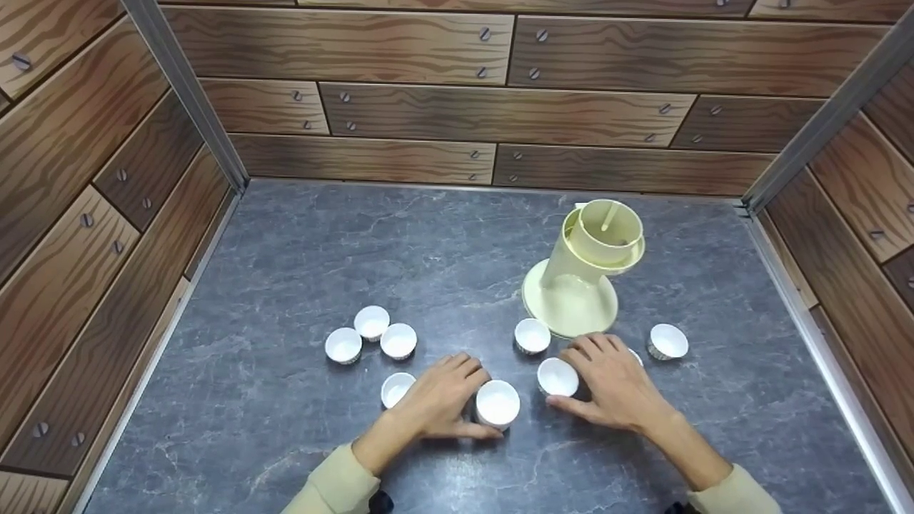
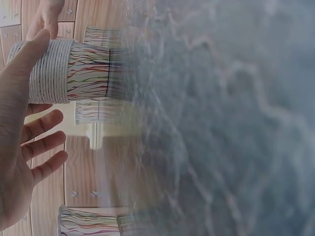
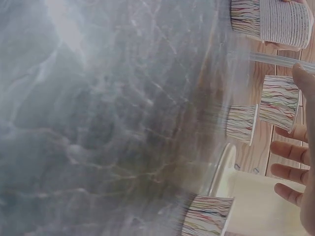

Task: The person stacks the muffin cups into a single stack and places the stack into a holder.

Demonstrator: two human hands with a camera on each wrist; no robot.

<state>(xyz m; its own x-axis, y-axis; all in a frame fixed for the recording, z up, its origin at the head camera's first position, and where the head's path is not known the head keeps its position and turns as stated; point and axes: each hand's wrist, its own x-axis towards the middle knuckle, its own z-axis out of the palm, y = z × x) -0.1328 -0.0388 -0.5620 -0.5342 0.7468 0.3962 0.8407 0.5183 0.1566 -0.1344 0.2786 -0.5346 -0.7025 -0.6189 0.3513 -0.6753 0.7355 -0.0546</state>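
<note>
A grey, veined tabletop (image 1: 307, 250) carries several white cups (image 1: 372, 323); also a pale-yellow stand (image 1: 570, 303).

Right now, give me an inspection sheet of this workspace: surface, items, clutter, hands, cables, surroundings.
Surface: gray marbled tabletop, glossy.
Job's things: nested cup stack, tilted cup, other cups standing left and right, pale yellow stand.
Clutter: nothing seen.
Left hand: grips the nested cup stack.
Right hand: holds the tilted cup.
Cables: nothing seen.
Surroundings: wood-plank-patterned walls on three sides, metal edging.

Cup (image 1: 636, 358) mostly behind right grip (image 1: 607, 382)
</note>
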